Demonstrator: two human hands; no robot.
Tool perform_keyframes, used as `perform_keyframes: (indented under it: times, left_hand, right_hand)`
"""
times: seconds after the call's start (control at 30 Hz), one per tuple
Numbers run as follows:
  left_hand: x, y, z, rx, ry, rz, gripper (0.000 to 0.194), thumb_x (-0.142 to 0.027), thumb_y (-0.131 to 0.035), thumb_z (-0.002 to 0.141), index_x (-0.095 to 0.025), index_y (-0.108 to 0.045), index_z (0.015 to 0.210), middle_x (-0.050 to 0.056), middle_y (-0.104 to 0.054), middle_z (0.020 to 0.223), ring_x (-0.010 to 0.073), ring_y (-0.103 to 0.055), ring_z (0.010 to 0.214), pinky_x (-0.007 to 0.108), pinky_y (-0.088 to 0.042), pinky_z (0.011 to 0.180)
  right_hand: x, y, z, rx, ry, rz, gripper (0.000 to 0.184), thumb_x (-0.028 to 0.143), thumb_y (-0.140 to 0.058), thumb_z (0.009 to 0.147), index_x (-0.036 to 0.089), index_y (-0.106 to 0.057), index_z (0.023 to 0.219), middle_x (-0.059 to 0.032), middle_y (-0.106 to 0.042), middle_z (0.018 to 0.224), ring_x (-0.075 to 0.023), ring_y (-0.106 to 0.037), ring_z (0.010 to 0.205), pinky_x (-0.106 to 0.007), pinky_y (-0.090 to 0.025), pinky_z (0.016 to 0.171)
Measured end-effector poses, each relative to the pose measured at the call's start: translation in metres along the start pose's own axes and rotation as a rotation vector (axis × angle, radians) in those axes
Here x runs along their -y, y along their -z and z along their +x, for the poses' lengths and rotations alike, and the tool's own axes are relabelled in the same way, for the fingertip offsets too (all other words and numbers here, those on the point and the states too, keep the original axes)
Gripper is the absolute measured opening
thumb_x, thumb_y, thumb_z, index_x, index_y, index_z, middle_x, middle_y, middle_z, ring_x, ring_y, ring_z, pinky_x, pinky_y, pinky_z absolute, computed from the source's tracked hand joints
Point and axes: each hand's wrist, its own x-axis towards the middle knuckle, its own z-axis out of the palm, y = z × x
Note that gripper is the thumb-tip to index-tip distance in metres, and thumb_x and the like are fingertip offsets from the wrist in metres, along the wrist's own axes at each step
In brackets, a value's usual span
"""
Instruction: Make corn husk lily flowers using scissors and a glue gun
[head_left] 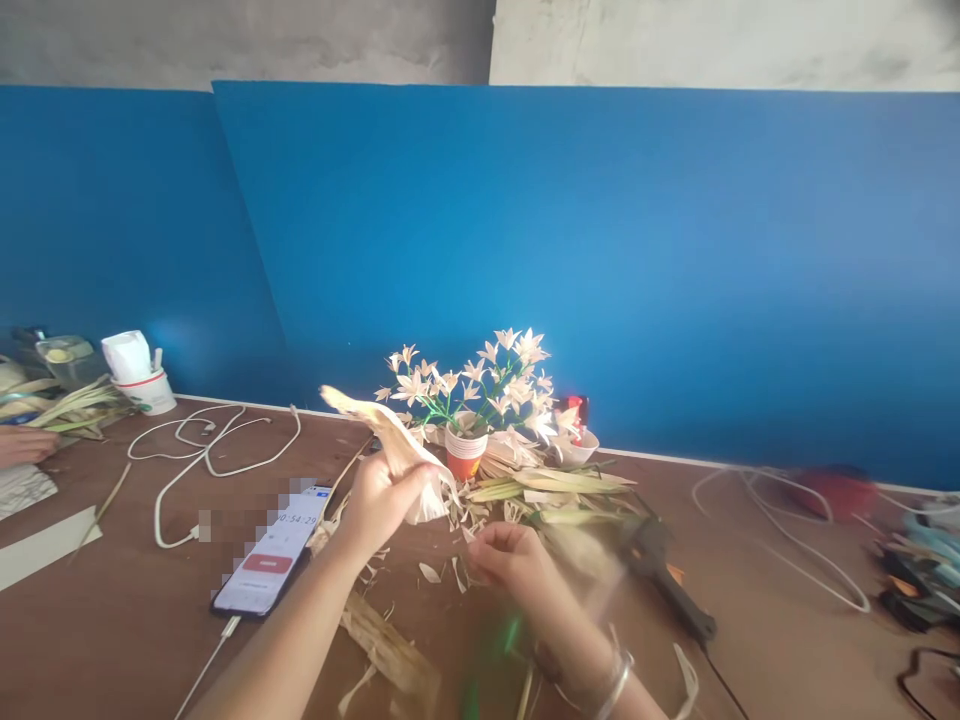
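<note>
A pale, dry corn husk (397, 440) is gripped in my left hand (382, 500), its long end pointing up and left. To the right and lower, my right hand (514, 560) is closed in a pinch, with a small pale piece of husk (469, 536) showing at the fingertips. Behind both hands, handmade husk flowers (517, 390) on green stems stand in a stack of paper cups (466, 462). Small cut petals (430, 573) lie scattered on the table between my hands. Longer husk strips (562, 485) are piled beyond my right hand.
A black glue gun (667, 580) with a cord lies at right. Left of my forearm is a charging phone (270, 555) showing a timer. White cables (206, 450) spread over the brown table. Another person's hand (26, 447) is at far left, near a white cup (146, 390).
</note>
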Motion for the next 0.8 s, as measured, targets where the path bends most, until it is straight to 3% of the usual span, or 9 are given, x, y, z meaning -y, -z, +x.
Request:
perform_keyframes:
  times: [0.07,0.13,0.23,0.37,0.53,0.63,0.8]
  left_hand:
    - [-0.005,0.012,0.001,-0.06,-0.009,-0.043,0.023,-0.036,-0.064,0.071,-0.013,-0.069,0.071,0.004,-0.069,0.063,0.0205,-0.064,0.062,0.026,-0.047,0.057]
    - [-0.008,0.019,0.002,-0.117,0.003,-0.068,0.023,-0.036,-0.065,0.071,-0.013,-0.07,0.073,0.004,-0.071,0.067,0.0207,-0.065,0.065,0.026,-0.048,0.058]
    - [-0.009,0.022,0.003,-0.156,0.017,-0.087,0.025,-0.036,-0.067,0.07,-0.013,-0.07,0.077,0.005,-0.072,0.072,0.0214,-0.066,0.069,0.026,-0.049,0.06]
    - [-0.008,0.02,0.003,-0.141,0.004,-0.086,0.027,-0.038,-0.066,0.071,-0.013,-0.07,0.077,0.006,-0.073,0.075,0.0229,-0.067,0.072,0.027,-0.05,0.062]
    - [-0.01,0.02,0.002,-0.161,0.032,-0.094,0.026,-0.038,-0.066,0.07,-0.013,-0.07,0.077,0.006,-0.073,0.073,0.0228,-0.066,0.071,0.027,-0.049,0.063]
    - [-0.01,0.019,0.002,-0.096,0.04,-0.071,0.027,-0.039,-0.066,0.07,-0.013,-0.07,0.077,0.006,-0.072,0.071,0.0228,-0.066,0.068,0.028,-0.049,0.061]
    - [-0.006,0.013,0.003,-0.005,0.034,-0.037,0.027,-0.038,-0.066,0.07,-0.013,-0.069,0.077,0.005,-0.071,0.071,0.0231,-0.065,0.07,0.029,-0.048,0.063]
  right_hand:
    - [-0.004,-0.005,-0.001,-0.036,0.139,-0.35,0.013,0.024,-0.055,0.076,0.017,-0.057,0.067,-0.0014,-0.062,0.063,-0.014,-0.055,0.06,-0.025,-0.04,0.057]
    - [-0.009,-0.014,-0.004,-0.003,0.355,-0.648,0.017,0.017,-0.046,0.082,0.017,-0.061,0.075,-0.0068,-0.068,0.088,-0.0196,-0.061,0.089,-0.029,-0.045,0.078]
    - [-0.02,-0.031,-0.006,0.165,0.564,-0.88,0.028,0.013,-0.037,0.088,0.016,-0.062,0.099,-0.0105,-0.055,0.13,-0.0219,-0.045,0.125,-0.036,-0.033,0.104]
    - [-0.03,-0.036,-0.009,0.21,0.525,-1.055,0.041,0.01,-0.039,0.085,0.013,-0.052,0.124,-0.0121,-0.051,0.135,-0.021,-0.043,0.128,-0.035,-0.027,0.11]
    - [-0.029,-0.014,-0.019,0.117,0.371,-1.191,0.042,0.005,-0.044,0.076,0.01,-0.06,0.115,-0.0148,-0.053,0.132,-0.0233,-0.045,0.126,-0.036,-0.025,0.111]
    - [-0.029,-0.001,-0.022,0.118,0.308,-1.24,0.037,0.006,-0.045,0.076,0.01,-0.064,0.107,-0.0155,-0.056,0.128,-0.0252,-0.048,0.122,-0.038,-0.026,0.11]
    - [-0.026,-0.004,-0.022,0.08,0.412,-1.182,0.036,0.01,-0.044,0.081,0.016,-0.063,0.111,-0.0103,-0.053,0.132,-0.0237,-0.047,0.122,-0.038,-0.027,0.11]
